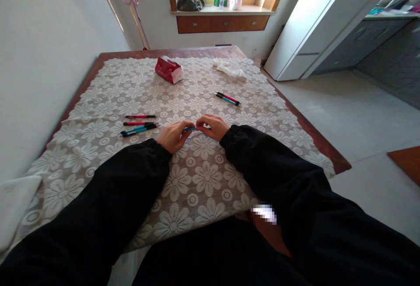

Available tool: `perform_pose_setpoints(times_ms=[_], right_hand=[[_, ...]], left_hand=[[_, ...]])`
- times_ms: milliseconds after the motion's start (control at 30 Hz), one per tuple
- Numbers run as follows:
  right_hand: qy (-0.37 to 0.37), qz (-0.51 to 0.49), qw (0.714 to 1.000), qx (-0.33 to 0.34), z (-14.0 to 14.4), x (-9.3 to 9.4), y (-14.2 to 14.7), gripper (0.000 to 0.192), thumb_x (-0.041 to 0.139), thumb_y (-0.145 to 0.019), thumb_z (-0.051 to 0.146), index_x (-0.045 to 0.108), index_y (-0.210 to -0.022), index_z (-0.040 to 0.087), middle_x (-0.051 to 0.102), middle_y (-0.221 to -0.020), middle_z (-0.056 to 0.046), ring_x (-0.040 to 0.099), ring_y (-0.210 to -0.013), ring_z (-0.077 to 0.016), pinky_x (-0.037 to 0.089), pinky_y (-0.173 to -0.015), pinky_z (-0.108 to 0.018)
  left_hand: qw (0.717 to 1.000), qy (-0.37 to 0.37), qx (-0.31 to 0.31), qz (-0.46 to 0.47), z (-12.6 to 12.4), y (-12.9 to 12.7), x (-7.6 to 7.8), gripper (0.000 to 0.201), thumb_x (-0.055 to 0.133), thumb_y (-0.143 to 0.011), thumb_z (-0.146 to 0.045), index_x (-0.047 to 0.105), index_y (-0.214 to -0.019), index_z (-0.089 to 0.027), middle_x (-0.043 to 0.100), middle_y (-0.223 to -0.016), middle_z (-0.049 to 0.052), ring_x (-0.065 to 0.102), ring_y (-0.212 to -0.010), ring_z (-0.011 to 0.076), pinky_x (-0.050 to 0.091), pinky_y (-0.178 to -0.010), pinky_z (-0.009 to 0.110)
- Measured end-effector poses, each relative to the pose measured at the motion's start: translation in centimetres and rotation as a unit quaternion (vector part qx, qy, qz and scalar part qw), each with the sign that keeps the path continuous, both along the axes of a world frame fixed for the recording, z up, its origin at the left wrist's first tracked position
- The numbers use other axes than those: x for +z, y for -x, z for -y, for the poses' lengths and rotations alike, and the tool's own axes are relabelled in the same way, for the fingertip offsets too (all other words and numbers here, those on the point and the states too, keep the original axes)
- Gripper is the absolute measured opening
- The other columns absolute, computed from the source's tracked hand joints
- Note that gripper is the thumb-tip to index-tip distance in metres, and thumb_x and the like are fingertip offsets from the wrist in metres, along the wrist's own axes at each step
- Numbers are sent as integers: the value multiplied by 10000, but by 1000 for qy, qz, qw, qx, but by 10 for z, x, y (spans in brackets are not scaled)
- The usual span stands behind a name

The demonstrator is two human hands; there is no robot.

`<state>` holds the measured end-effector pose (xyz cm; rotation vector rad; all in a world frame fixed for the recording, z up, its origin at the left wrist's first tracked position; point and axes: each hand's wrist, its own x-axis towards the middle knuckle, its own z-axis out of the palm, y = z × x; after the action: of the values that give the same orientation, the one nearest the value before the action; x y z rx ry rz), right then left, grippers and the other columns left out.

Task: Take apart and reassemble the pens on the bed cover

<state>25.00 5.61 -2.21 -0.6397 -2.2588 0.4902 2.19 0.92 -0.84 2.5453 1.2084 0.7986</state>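
A blue and black pen (189, 128) lies level between my two hands, just above the lace tablecloth (207, 180). My left hand (174, 135) pinches its left part between thumb and fingers. At the other end, my right hand (212, 126) closes its fingertips on the same pen, and part of the barrel is hidden by the fingers. Left of my left hand lie several pens: a red and black pen (141, 116), another red pen (136, 123) below it, and blue pens (138, 130) close together. Beyond my right hand, a red pen (229, 98) and a blue pen (225, 99) rest side by side.
A red tissue pack (168, 70) and a crumpled white plastic bag (229, 69) sit toward the table's far end. At the left edge stands a white chair back (18, 209). A wall bounds the left side; a white refrigerator (311, 19) stands beyond, right.
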Motion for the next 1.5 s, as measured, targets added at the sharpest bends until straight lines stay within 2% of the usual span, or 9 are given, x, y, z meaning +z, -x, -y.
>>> perform_pose_setpoints(times_ms=[200, 500, 600, 700, 833, 1033, 1133, 1233, 1500], right_hand=[[-1, 16, 1000, -3, 1, 1, 0, 150, 570, -973, 338, 640, -938, 210, 669, -830, -23, 612, -770, -143, 478, -743, -266], [9, -49, 996, -68, 4, 3, 3, 130, 580, -935, 322, 627, -907, 204, 646, -773, 4, 551, -663, -118, 463, -677, -257], [-3, -46, 998, -48, 2, 5, 3, 135, 543, -954, 275, 657, -992, 215, 670, -822, -10, 579, -721, -132, 478, -717, -272], [-23, -49, 998, -21, 2, 6, 2, 167, 514, -972, 252, 678, -991, 222, 701, -867, -29, 605, -814, -151, 486, -775, -288], [21, -56, 997, -40, 3, 6, 2, 137, 544, -965, 293, 651, -986, 210, 696, -859, -18, 619, -797, -142, 490, -754, -276], [-12, -82, 996, -26, 2, 4, 3, 229, 613, -953, 419, 623, -885, 201, 642, -835, -23, 572, -776, -140, 473, -702, -269], [2, -68, 998, -19, 4, 4, 4, 196, 588, -964, 386, 603, -900, 202, 613, -785, 3, 535, -681, -112, 471, -673, -253], [25, -53, 998, 1, 7, 4, 4, 155, 578, -960, 347, 597, -906, 203, 640, -815, 1, 576, -704, -109, 493, -691, -244], [34, -72, 997, -1, 6, 5, 3, 166, 630, -940, 358, 619, -897, 198, 656, -810, 7, 582, -697, -106, 490, -700, -241]], left_hand=[[1000, 21, 14, -16, 0, 0, 0, 253, 458, -988, -334, 584, -1174, -218, 727, -1081, 64, 696, -889, 179, 541, -831, 302], [997, -21, 67, -17, 3, -1, 4, 222, 463, -992, -316, 597, -1135, -213, 731, -986, 48, 685, -791, 173, 515, -772, 291], [998, -16, 60, -16, 3, -1, 4, 226, 459, -998, -331, 596, -1137, -217, 736, -1012, 46, 682, -780, 164, 518, -783, 288], [998, -13, 53, -11, 2, -1, 4, 265, 444, -1009, -338, 594, -1190, -216, 743, -1062, 54, 697, -866, 175, 525, -832, 296], [998, -23, 50, -28, 2, 0, 4, 339, 418, -1022, -327, 619, -1272, -217, 741, -1076, 69, 690, -973, 199, 528, -878, 310], [997, -57, 52, -25, 1, 2, 0, 335, 466, -1014, -358, 674, -1249, -241, 721, -975, 60, 685, -855, 187, 542, -802, 296], [997, -69, 30, -18, 0, 2, -2, 318, 491, -1011, -358, 679, -1239, -242, 730, -1006, 60, 693, -879, 183, 548, -831, 294], [997, -72, 15, -17, 0, 2, -2, 315, 510, -1004, -358, 676, -1242, -236, 735, -1026, 63, 703, -906, 185, 551, -847, 292], [994, -96, 46, -15, 0, 3, -3, 270, 543, -992, -353, 698, -1173, -227, 729, -990, 63, 711, -859, 189, 559, -808, 297]])
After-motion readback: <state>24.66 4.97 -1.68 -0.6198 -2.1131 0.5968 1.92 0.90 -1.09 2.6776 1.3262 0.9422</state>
